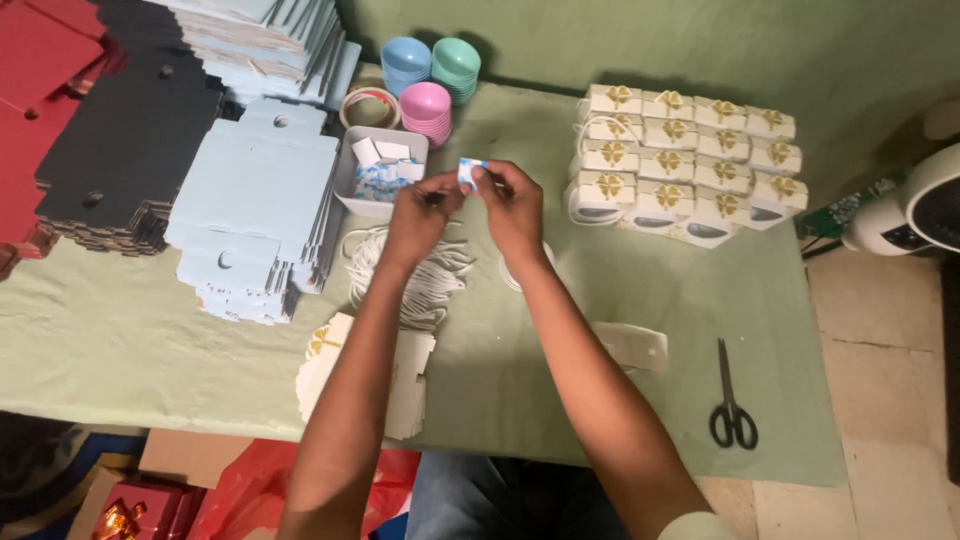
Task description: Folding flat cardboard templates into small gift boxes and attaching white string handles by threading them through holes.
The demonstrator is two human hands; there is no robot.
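Above the green table point(650, 300), both hands point(470, 205) pinch a small blue-white tag point(470, 170) between their fingertips.

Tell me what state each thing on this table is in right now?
Small white-and-blue piece: pinched between both hands.
Left hand: fingers closed on it.
Right hand: fingers closed on it.
Scissors: shut, lying flat.
Small gift boxes: folded, stacked in rows.
Light blue card blanks: flat, unfolded, piled.
White tray: holding small pieces.
Plastic bowls: nested in stacks.
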